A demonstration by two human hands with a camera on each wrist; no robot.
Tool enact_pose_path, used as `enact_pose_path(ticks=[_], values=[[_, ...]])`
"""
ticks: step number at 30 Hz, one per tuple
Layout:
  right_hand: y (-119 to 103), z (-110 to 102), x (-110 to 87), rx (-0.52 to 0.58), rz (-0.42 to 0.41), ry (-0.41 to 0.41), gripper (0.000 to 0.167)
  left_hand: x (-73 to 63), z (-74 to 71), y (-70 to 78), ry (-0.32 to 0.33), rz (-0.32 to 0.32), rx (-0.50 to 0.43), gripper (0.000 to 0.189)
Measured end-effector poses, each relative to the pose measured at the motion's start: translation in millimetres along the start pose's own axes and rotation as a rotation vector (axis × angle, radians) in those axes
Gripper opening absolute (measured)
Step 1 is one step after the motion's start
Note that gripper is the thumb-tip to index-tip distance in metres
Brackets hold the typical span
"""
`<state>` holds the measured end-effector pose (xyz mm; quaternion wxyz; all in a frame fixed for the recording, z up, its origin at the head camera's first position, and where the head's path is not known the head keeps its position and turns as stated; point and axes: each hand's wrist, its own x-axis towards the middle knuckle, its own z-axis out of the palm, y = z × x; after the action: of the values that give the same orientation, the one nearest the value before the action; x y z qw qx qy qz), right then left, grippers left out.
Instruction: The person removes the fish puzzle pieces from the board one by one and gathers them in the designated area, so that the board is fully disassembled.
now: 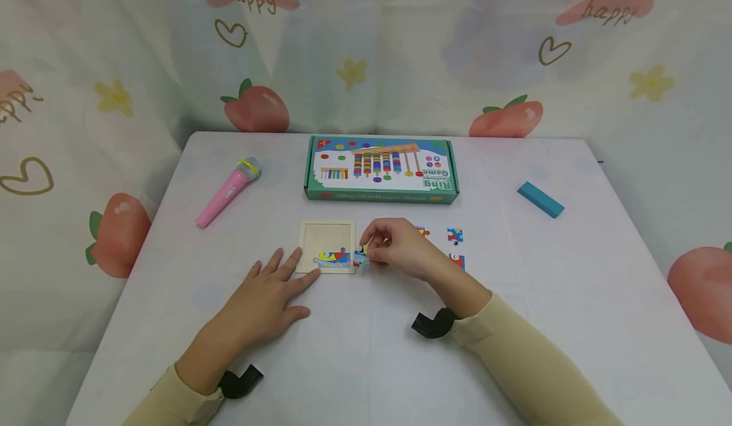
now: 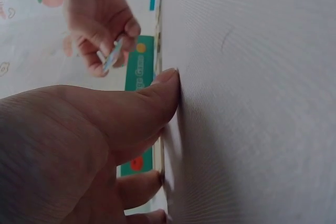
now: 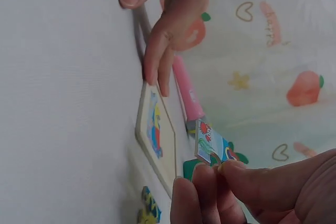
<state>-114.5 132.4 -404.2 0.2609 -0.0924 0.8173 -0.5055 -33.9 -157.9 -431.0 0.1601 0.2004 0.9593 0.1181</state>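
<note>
My right hand [image 1: 400, 248] pinches a jigsaw piece [image 3: 210, 142] between thumb and fingers. The piece shows a red crab on light blue and is tilted up, just off the right edge of a square wooden puzzle tray [image 1: 326, 235]. Joined pieces [image 1: 333, 259] in yellow, red and blue lie along the tray's near side. My left hand [image 1: 265, 302] lies with fingers spread, fingertips at the tray's near left corner and thumb on the table. In the left wrist view, the left thumb [image 2: 152, 95] touches the white cloth.
Loose puzzle pieces [image 1: 454, 235] lie right of the right hand, partly hidden by it. A green Ring Challenge Game box [image 1: 381, 170] stands behind the tray. A pink toy microphone [image 1: 229, 192] lies at left, a blue block [image 1: 541, 199] at right. Patterned curtains rise behind the table.
</note>
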Motion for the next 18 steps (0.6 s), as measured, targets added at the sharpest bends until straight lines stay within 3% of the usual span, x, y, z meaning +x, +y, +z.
enact_pose_path(ticks=[7,18], values=[[22,1,-17.7,0.015,0.054,-0.015,0.013,-0.6,-0.9,0.4,0.013,-0.004,0.003,0.07],[30,12,-26.0,-0.13,0.096,0.037,0.014,-0.1,2.6,-1.2,0.027,0.003,0.007,0.07]])
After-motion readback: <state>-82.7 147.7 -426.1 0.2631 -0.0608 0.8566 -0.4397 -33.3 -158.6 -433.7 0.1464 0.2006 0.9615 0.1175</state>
